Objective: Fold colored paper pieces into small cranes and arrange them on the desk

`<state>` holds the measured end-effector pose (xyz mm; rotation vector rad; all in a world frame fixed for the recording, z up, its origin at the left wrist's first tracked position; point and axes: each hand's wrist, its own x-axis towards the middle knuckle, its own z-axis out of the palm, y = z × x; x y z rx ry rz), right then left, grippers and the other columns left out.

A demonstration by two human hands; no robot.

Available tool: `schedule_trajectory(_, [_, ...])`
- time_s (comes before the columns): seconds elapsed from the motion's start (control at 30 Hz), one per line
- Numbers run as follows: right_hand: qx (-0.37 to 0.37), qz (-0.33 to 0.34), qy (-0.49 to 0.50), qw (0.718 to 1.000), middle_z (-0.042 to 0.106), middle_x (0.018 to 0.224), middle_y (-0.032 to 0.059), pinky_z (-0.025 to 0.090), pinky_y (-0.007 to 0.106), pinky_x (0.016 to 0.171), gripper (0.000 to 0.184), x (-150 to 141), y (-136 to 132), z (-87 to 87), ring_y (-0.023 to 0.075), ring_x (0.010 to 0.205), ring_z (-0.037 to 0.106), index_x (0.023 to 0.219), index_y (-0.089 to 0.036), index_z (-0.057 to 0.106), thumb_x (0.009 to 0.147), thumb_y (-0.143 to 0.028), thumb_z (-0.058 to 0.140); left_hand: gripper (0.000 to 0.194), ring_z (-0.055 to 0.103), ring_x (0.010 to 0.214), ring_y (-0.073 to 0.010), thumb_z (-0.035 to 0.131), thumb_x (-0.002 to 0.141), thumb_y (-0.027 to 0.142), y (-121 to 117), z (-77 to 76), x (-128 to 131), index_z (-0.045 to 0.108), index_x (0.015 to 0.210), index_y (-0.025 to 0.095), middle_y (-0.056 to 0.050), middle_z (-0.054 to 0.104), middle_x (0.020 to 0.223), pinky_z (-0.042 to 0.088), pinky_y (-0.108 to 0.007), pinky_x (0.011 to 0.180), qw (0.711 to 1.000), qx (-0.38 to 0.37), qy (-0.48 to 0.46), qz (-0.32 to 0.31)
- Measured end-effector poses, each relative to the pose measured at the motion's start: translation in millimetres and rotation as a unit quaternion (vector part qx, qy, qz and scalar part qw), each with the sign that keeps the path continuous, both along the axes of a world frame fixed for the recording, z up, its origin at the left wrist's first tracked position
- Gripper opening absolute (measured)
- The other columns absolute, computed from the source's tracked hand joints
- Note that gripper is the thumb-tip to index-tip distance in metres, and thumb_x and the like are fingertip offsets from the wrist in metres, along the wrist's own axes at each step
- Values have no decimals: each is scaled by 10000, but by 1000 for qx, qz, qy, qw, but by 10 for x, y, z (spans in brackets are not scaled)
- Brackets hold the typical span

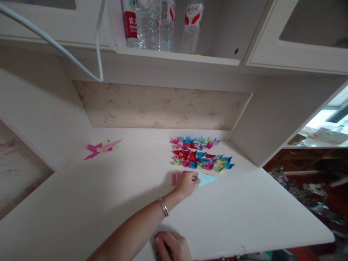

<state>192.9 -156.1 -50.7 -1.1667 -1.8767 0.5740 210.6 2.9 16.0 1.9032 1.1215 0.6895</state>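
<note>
My left hand (187, 184) reaches across the white tabletop, a bangle on its wrist. Its fingers are closed at the left end of a light blue paper (207, 179), which tapers to a point on the right. Pink paper pieces (174, 178) show to the left of this hand, partly hidden beneath it. Close to the table's front edge, my right hand (173, 246) rests with its fingers curled in, and no object shows in it. Just beyond my left hand, folded paper cranes (201, 155) of many colours stand in several rows.
Loose pink and green paper pieces (103, 148) lie at the back left of the tabletop (108, 195). Above, plastic bottles (193, 27) stand on an open cabinet shelf. A white cable or rod (67, 52) hangs at the upper left. Side panels bound the table's back.
</note>
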Motion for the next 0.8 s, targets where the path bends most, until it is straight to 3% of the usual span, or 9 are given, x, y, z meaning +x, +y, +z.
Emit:
schedule_trajectory(0.2, [31, -14, 10, 999, 687, 668, 8, 448, 208, 519, 154, -9, 9, 19, 150, 558, 630, 854, -239, 624, 872, -247, 472, 431, 633, 946, -216, 588, 809, 327, 36, 65, 197, 521, 1222, 221, -81, 704, 978, 443, -315, 824, 995, 28, 92, 28])
schedule_trajectory(0.37, [55, -5, 20, 998, 682, 638, 24, 445, 221, 496, 201, -5, 1, 18, 160, 533, 629, 853, -226, 629, 892, -277, 438, 514, 632, 947, -250, 542, 844, 364, 8, 105, 254, 411, 1322, 229, -103, 693, 989, 440, -339, 798, 970, 99, 220, 29])
schedule_trajectory(0.5, [-4, 7, -2, 1000, 700, 691, 47, 467, 244, 557, 235, 12, -8, 41, 182, 605, 651, 880, -230, 645, 910, -294, 421, 456, 638, 911, -278, 563, 830, 383, 15, 100, 239, 492, 1248, 215, -120, 690, 980, 432, -344, 774, 974, 143, 179, 7])
schedule_trajectory(0.63, [-40, 21, -13, 999, 699, 708, 54, 472, 254, 578, 241, 32, -14, 73, 188, 630, 648, 882, -235, 652, 913, -288, 419, 381, 624, 917, -252, 526, 842, 447, 35, 111, 81, 564, 1127, 197, -110, 675, 1024, 418, -304, 745, 985, 138, 95, 36])
schedule_trajectory(0.8, [-64, 9, -11, 998, 683, 671, 50, 451, 248, 557, 288, 15, -8, 54, 177, 599, 622, 840, -236, 667, 915, -342, 409, 270, 582, 627, -159, 414, 896, 374, 52, 66, -490, 614, 952, 202, -12, 637, 676, 355, -238, 587, 990, 111, 35, 75])
